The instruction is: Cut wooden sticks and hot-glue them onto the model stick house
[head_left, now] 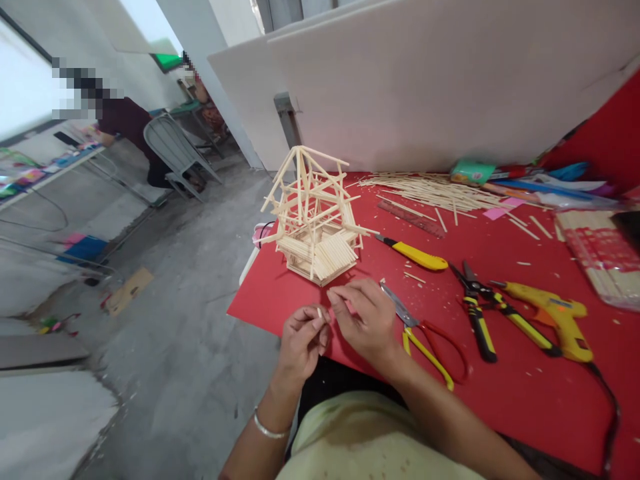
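Note:
A small house built of thin wooden sticks (316, 217) stands on the red table (500, 387), near its left edge. Just in front of it my left hand (301, 340) and my right hand (364, 315) meet at the fingertips. Both pinch one short stick piece (321, 312) between thumb and fingers. My left wrist wears a silver bangle. My right hand lies over the blades of red-and-yellow snips (425, 340).
A yellow utility knife (417, 255), black-and-yellow pliers (477, 307) and a yellow glue gun (555, 315) lie to the right. Loose sticks (430, 190) are heaped at the back by a white board. A seated person (130, 133) works at a far-left table.

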Tool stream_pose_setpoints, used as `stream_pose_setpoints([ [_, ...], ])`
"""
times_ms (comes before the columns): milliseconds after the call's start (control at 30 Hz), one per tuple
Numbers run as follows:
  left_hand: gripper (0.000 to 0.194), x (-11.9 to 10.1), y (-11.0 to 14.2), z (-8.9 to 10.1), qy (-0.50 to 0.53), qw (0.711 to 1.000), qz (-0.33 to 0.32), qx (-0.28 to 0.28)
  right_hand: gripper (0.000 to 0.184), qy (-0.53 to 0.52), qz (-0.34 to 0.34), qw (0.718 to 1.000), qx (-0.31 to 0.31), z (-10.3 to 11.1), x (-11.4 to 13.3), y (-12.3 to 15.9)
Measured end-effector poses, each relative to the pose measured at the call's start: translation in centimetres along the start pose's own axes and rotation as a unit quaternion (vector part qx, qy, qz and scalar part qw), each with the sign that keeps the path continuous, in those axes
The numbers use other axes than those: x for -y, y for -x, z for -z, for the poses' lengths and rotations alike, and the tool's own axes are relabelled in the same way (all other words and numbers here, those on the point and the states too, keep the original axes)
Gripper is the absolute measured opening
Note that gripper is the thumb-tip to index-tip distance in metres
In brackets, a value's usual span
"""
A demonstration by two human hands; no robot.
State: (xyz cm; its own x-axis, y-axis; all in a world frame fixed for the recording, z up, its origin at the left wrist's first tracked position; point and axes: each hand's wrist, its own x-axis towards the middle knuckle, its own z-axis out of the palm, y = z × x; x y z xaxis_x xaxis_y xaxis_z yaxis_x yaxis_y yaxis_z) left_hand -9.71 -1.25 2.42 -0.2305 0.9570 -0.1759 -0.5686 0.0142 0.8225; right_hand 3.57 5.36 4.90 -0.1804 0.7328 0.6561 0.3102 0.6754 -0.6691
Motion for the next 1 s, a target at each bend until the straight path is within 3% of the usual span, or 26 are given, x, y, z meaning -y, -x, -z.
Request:
stream_pose_setpoints([
  [67, 0.018, 0.0, 0.2, -0.2, -0.013, 1.000, -0.011, -0.007, 0.019, -0.070, -0.087, 0.992, 0.067, 0.5, 0.4, 0.4],
  [200, 0.017, 0.4, 0.3, -0.1, -0.040, 0.999, -0.018, -0.021, 0.024, -0.205, -0.219, 0.938, 0.175, 0.6, 0.6, 0.3],
  [367, 0.015, 0.3, 0.8, 0.0, -0.058, 0.997, -0.047, -0.001, 0.029, -0.291, -0.291, 0.900, 0.147, -0.5, 0.2, -1.0],
  [500, 0.010, -0.2, 1.2, 0.2, -0.046, 0.996, -0.070, -0.003, 0.031, -0.261, -0.297, 0.913, 0.103, -0.8, -0.4, -1.1],
  [633, 0.009, -0.2, 1.3, 0.4, -0.038, 0.997, -0.059, -0.012, 0.046, -0.244, -0.290, 0.920, 0.095, -0.1, -1.0, -0.3],
  [767, 0.010, 0.2, 1.1, 0.1, -0.033, 0.999, -0.040, 0.007, 0.026, -0.174, -0.253, 0.950, 0.061, 1.7, -0.7, 0.5],
  [867, 0.011, 0.7, 0.9, -0.3, -0.042, 0.998, -0.032, 0.017, 0.027, -0.181, -0.225, 0.950, 0.119, 2.9, 0.0, 1.0],
  [1000, 0.016, 1.3, 0.8, -0.6, -0.072, 0.997, 0.001, 0.030, 0.022, -0.235, -0.244, 0.920, 0.198, 3.3, 0.1, 1.4],
])
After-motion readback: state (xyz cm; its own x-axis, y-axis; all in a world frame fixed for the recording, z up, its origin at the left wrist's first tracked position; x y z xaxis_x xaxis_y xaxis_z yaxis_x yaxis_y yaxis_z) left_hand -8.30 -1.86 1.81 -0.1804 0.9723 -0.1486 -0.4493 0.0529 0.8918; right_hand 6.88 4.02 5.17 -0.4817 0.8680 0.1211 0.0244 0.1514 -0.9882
